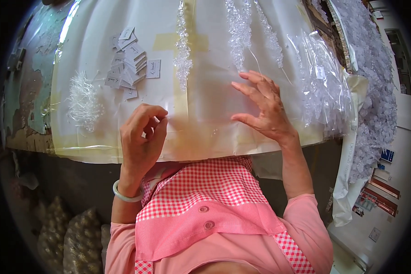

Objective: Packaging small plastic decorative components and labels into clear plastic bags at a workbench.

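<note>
My left hand (141, 132) is over the front of the white-covered table (201, 107), thumb and forefinger drawn together in a pinch. Whatever sits between those fingertips, if anything, is too small to make out. With fingers spread and nothing in them, my right hand (266, 107) hovers to the right of the middle. Just beyond it lies a strand of transparent crystal-like beads (238, 36) with a thin thread tail. Another bead strand (182, 59) runs away from me between the two hands, and a third strand (270, 39) is farther right.
Small printed cards (129, 61) lie scattered at the far left, beside a bundle of white plastic ties (83, 101). Bagged bead strands (322, 86) rest near the right edge. A large heap of transparent pieces (372, 91) lies beyond that edge. Filled sacks (82, 242) stand below left.
</note>
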{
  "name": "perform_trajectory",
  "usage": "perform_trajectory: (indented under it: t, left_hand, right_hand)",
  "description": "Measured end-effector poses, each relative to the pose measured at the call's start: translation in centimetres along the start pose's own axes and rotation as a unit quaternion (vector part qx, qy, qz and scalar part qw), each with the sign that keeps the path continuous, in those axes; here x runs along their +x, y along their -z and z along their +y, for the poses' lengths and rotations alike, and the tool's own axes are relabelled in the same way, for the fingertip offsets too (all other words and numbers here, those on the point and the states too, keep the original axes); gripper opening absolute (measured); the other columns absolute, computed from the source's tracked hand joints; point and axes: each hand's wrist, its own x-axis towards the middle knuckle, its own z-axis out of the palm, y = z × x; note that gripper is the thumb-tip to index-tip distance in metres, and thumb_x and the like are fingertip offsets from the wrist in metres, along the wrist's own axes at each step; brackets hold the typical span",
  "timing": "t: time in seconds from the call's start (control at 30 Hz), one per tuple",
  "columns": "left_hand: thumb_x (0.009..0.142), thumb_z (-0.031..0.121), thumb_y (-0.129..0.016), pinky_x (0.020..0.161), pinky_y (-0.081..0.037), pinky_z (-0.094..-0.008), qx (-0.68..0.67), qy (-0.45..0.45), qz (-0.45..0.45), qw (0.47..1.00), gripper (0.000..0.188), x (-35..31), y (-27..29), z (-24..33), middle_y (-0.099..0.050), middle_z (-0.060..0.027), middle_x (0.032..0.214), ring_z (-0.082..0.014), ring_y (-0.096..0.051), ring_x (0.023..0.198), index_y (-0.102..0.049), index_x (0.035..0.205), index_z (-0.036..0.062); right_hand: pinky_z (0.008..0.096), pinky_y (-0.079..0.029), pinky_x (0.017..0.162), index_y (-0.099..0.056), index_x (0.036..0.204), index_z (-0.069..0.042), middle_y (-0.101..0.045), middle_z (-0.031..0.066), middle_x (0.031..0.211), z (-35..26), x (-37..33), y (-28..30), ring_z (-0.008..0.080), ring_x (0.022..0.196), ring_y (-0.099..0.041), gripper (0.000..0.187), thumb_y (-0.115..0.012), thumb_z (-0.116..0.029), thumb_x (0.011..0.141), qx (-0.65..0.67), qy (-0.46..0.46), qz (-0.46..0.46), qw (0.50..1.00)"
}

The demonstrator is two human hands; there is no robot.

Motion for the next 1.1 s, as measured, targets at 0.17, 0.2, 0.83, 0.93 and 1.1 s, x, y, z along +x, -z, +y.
perform_trajectory:
  t: [0.17,0.2,0.83,0.93,1.1]
  left_hand:
    - [0.075,-0.013,-0.063,0.047,-0.035,-0.0214,0.057,-0.036,0.019,0.998,0.024,0.0,-0.3,0.5,-0.061,-0.0069,0.095,-0.0059,-0.046,0.054,-0.061,0.094,0.0021]
    - [0.075,-0.013,-0.063,0.047,-0.035,-0.0215,0.048,-0.026,0.057,0.997,0.025,0.2,-0.6,0.8,-0.061,-0.008,0.1,-0.0051,-0.045,0.053,-0.062,0.095,0.0022]
    - [0.096,0.016,-0.061,0.069,-0.055,-0.0241,-0.185,0.167,-0.348,0.904,0.028,0.3,-6.4,4.8,-0.07,-0.0109,0.096,-0.0125,-0.066,0.08,-0.064,0.113,-0.0061]
    - [0.096,0.017,-0.061,0.075,-0.057,-0.0276,-0.317,0.261,-0.323,0.853,0.037,0.1,-7.4,4.0,-0.068,-0.0152,0.107,-0.0161,-0.068,0.086,-0.056,0.126,-0.0041]
    - [0.096,0.015,-0.06,0.074,-0.06,-0.0334,-0.48,0.335,-0.212,0.782,0.05,1.2,-8.2,4.1,-0.061,-0.0197,0.118,-0.0247,-0.069,0.087,-0.038,0.139,-0.0008]
  right_hand:
    - [0.0376,-0.038,0.096,-0.071,0.102,-0.013,-0.06,0.003,0.107,1.0,-1.7,-0.5,0.0223,0.104,-0.054,0.031,-0.08,-0.015,0.072,0.033,-0.047,0.021,0.998]
    - [0.0364,-0.039,0.093,-0.072,0.093,-0.011,-0.06,0.002,0.1,1.3,-1.8,-1.0,0.0209,0.097,-0.055,0.021,-0.079,-0.013,0.074,0.077,-0.062,0.033,0.995]
    - [0.034,-0.038,0.089,-0.066,0.084,-0.008,-0.058,0.0029,0.086,1.5,-0.8,-1.5,0.0192,0.09,-0.056,0.01,-0.073,-0.014,0.081,0.049,-0.075,0.054,0.994]
    - [0.0345,-0.041,0.082,-0.065,0.082,-0.006,-0.058,0.0034,0.086,1.5,-0.5,-1.4,0.0206,0.085,-0.056,0.011,-0.072,-0.014,0.083,0.036,-0.079,0.064,0.994]
    - [0.0316,-0.046,0.074,-0.063,0.084,-0.002,-0.058,0.0051,0.087,0.8,-0.2,-0.8,0.019,0.081,-0.057,0.01,-0.07,-0.01,0.085,0.188,-0.127,0.099,0.969]
